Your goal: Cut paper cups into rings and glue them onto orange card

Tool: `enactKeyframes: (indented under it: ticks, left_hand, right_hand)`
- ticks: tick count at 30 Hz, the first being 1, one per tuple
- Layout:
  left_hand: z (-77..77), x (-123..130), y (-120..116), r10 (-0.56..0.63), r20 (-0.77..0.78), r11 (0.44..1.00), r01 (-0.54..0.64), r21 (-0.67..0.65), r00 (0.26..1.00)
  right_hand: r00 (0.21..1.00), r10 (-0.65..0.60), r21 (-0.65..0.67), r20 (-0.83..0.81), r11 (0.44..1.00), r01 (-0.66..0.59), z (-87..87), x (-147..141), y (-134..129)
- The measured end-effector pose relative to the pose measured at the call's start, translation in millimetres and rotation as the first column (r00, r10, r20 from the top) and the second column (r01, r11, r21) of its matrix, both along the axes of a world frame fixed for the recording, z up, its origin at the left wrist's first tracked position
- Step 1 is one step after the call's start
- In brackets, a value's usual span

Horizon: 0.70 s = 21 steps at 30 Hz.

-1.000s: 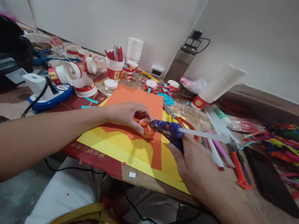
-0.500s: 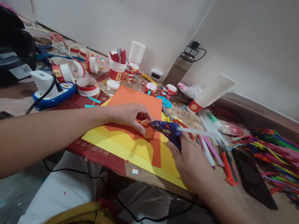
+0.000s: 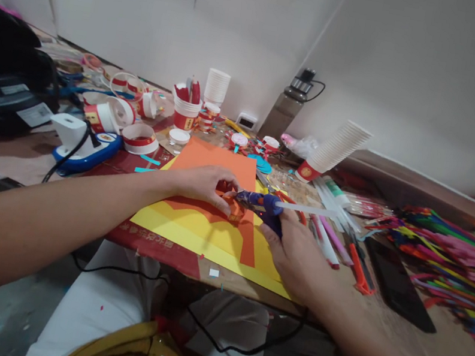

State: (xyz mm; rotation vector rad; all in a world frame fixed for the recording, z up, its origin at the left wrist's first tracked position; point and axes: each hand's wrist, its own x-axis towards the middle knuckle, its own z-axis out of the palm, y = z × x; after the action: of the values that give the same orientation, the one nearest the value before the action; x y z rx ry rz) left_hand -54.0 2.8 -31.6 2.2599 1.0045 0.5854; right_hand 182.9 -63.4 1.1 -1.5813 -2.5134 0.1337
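My left hand (image 3: 213, 186) pinches the rim of a small orange ring-shaped piece (image 3: 236, 209). My right hand (image 3: 292, 245) grips a dark blue glue gun (image 3: 267, 203), a long clear glue stick jutting from its back end. The gun's nozzle points left and meets the ring by my left fingertips; the exact contact is too small to tell. Under both hands lie an orange sheet (image 3: 217, 159) with a cut edge and yellow sheets (image 3: 190, 240).
Cut paper cups, a cup with red items and a blue-and-white power strip (image 3: 87, 153) stand left. Behind are a bottle (image 3: 285, 110) and leaning stacked cups (image 3: 337, 149). Rightward lie scissors, markers, an orange cutter (image 3: 359, 268), a black phone (image 3: 399, 284) and pipe cleaners (image 3: 457, 251).
The glue gun and my right hand have shifted slightly left, the nozzle now further over the orange ring. My left hand keeps its hold on the ring.
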Motion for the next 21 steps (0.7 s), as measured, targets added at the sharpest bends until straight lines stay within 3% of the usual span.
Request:
enactKeyframes:
  ticks: [4,9,15,18,21]
  left_hand:
    - [0.0,0,0,0.018,-0.01,1.0,-0.018,0.012,1.0]
    - [2.8,-2,1,0.017,-0.005,1.0,-0.017,-0.013,1.0]
    - [11.4,-13,9,0.256,0.086,0.967,-0.256,-0.015,0.963]
    - [16.6,-15,17,0.376,-0.044,0.926,-0.374,0.051,0.925]
    - [21.3,-10,29,0.429,-0.241,0.902,-0.398,0.166,0.871]
  right_hand:
    - [0.999,-0.032,0.019,-0.027,0.999,0.033,3.4,8,-3]
    - [0.985,-0.04,0.023,-0.171,0.999,0.044,8.1,18,-1]
    - [0.915,-0.065,-0.09,-0.399,0.995,0.032,1.4,34,8]
    - [0.852,-0.107,-0.186,-0.512,0.982,0.012,-0.8,37,8]
    - [0.808,-0.123,-0.227,-0.576,0.974,-0.014,1.2,36,3]
